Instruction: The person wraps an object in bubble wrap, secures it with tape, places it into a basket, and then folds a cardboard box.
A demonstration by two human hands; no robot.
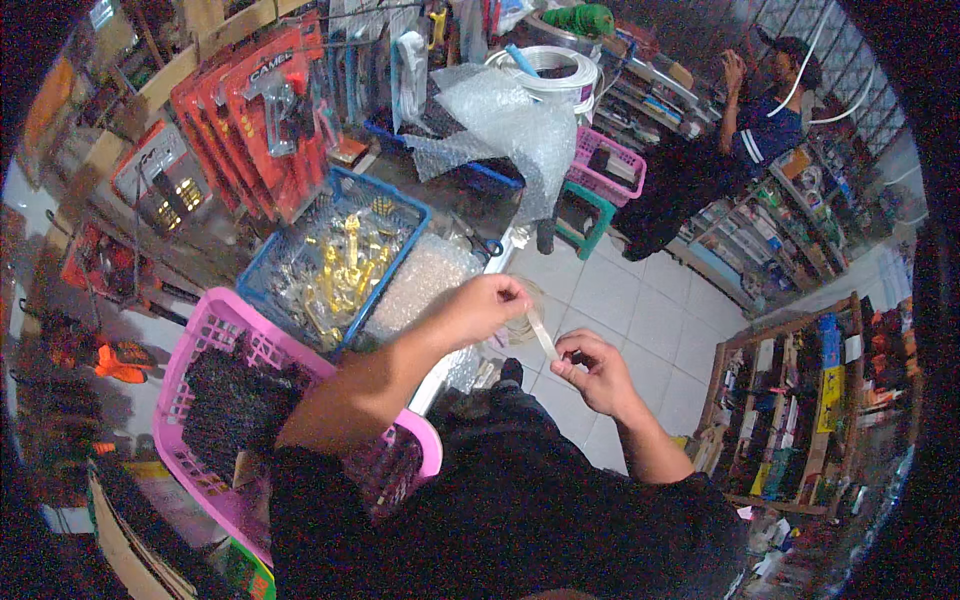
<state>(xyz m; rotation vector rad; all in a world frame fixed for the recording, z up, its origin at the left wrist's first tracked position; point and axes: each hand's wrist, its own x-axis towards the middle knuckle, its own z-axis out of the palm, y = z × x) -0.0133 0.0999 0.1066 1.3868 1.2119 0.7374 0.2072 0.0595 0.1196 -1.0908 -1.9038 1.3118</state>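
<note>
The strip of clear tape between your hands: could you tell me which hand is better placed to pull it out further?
The right hand, probably. It pinches the strip's free lower end over open floor, with room to draw away. The left hand is busy gripping the tape roll at the strip's upper end.

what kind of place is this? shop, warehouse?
Most likely a small hardware shop. Red carded packs of locks and fittings hang on display, a blue basket holds gold-coloured hardware, and stocked shelves line the tiled floor. The hands are pulling clear tape.
</note>
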